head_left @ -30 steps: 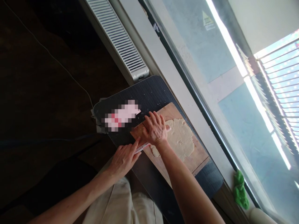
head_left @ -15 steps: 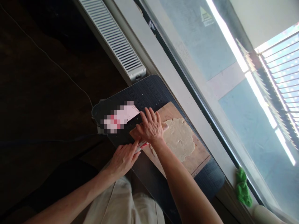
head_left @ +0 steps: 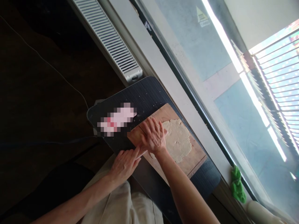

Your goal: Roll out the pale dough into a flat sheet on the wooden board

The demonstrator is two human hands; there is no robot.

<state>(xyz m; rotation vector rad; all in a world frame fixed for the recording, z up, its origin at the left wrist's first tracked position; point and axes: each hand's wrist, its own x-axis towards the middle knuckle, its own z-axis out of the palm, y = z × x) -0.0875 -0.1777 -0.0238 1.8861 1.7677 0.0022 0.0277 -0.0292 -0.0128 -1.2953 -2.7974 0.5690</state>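
The right hand lay flat, grip released, over a rolling pin at the left edge of the dough on the wooden board. The left hand, fingers extended, touched the pin's near end. A pixelated packet lay left on the table; a green cloth sat right on the sill.
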